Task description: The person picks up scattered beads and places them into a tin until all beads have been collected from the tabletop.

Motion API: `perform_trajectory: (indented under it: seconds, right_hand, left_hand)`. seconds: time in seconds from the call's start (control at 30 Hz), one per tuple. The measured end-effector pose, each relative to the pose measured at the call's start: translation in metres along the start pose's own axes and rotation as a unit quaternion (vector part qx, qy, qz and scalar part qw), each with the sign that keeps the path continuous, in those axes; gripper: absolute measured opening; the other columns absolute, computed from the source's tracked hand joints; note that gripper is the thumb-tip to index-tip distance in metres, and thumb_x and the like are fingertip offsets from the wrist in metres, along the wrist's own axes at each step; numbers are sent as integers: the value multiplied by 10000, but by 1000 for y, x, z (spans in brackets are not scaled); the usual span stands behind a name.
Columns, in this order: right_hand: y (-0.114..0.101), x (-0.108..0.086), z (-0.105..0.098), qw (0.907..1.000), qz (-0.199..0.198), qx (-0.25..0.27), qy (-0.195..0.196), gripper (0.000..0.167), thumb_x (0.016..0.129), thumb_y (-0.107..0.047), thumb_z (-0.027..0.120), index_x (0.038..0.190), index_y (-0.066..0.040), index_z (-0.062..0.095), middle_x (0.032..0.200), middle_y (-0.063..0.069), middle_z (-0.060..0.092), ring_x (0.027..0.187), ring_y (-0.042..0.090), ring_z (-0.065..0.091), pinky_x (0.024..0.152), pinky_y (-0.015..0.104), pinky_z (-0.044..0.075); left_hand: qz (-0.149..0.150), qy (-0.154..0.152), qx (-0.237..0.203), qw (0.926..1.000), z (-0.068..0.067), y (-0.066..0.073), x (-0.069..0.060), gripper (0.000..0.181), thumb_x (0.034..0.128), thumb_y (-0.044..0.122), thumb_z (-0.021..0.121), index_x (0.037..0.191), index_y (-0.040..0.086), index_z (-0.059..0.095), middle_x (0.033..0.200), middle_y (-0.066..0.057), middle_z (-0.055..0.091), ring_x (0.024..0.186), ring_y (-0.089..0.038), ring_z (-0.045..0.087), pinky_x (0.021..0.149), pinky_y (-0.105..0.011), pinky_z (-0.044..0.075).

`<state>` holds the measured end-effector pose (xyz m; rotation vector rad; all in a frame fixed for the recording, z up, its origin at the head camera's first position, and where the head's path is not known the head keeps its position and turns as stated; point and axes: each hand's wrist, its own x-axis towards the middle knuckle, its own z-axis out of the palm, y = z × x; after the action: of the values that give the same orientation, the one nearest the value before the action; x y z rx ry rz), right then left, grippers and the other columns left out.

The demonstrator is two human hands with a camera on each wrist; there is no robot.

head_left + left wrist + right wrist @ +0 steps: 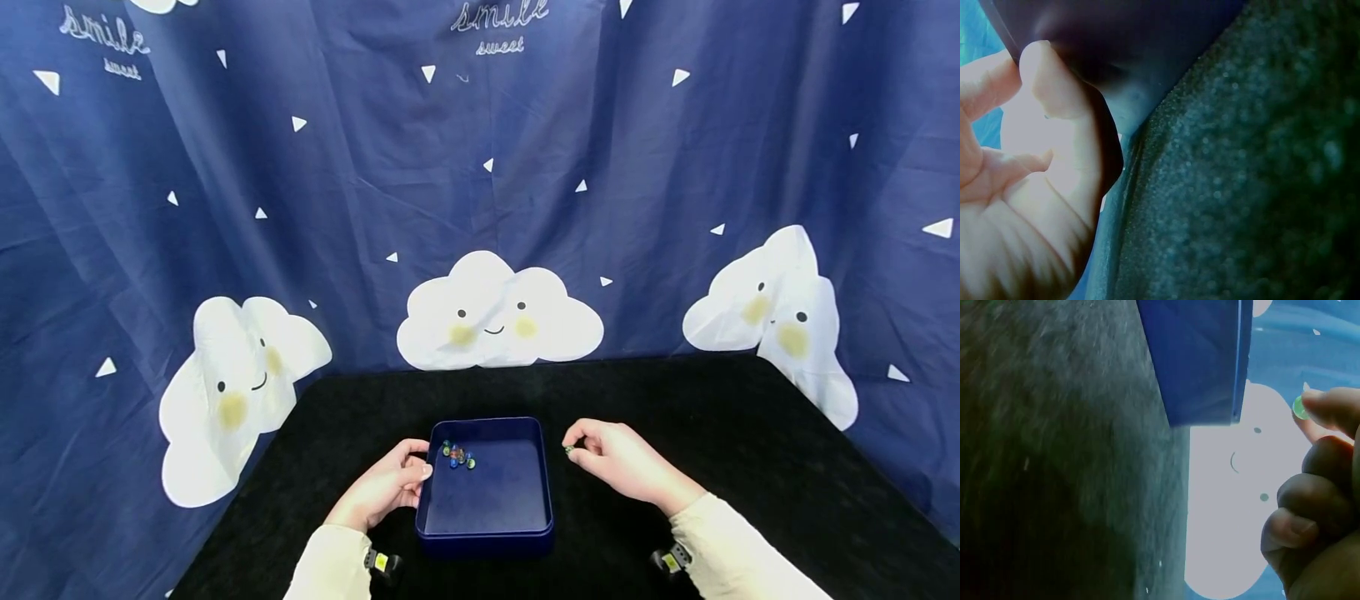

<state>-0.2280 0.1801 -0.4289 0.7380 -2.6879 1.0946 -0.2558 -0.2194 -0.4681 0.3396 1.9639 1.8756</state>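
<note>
A dark blue square box (pixel 483 492), open at the top, stands on the black cloth. Several coloured glass marbles (pixel 459 457) lie in a loose cluster in its far left part. My left hand (pixel 390 487) grips the box's left side; the left wrist view has thumb and fingers against the box wall (pixel 1147 44). To the right of the box, my right hand (pixel 622 462) is raised and pinches a green glass marble (pixel 1300 407) between thumb and forefinger. Its other fingers (pixel 1316 494) are curled in towards the palm.
Black cloth (pixel 712 433) covers the table around the box. Behind it hangs a blue curtain (pixel 525 208) printed with white clouds and triangles. A strap with a small device (pixel 382 562) is on the left wrist, and another (pixel 671 560) is on the right.
</note>
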Motion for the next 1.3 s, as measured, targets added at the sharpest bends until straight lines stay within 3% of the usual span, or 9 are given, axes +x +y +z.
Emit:
perform_trajectory:
  seconds: [0.23,0.77,0.97,1.17,1.3]
  right_hand:
    - [-5,6,10,10000,23,69,-64,98,922,-266,744,951,-305,659,599,-154,429,525,31,431,524,248,400]
    - [-6,23,29,9998,35,204,-66,137,898,-217,752,957,-295,656,602,-131,467,519,46,461,523,258,414]
    - [-8,26,33,9998,-33,123,-128,127,902,-226,747,972,-287,660,600,-139,462,515,36,453,523,251,410]
    - [-11,25,34,9998,-55,84,-181,138,900,-218,745,1019,-205,675,602,-129,464,514,44,453,527,265,413]
    - [-9,24,31,9999,27,41,-142,142,897,-222,749,1015,-223,671,603,-127,464,514,45,458,523,260,414]
  left_hand:
    - [-54,-10,69,10000,-1,2,2,546,977,42,569,1429,-59,279,987,-141,563,702,-150,588,629,-295,538]
    - [9,24,63,10000,-3,2,3,564,972,65,576,1434,-55,274,1000,-150,556,704,-150,586,626,-295,539]
    - [35,-12,28,10000,-2,2,3,561,974,47,564,1435,-62,263,994,-145,554,699,-145,580,626,-290,537]
    - [4,-55,-13,10000,-2,0,2,565,976,46,565,1432,-74,252,991,-147,554,704,-150,580,632,-296,544]
    - [-37,16,-13,10000,-1,0,2,559,974,47,569,1429,-66,264,985,-143,551,699,-147,570,622,-285,537]
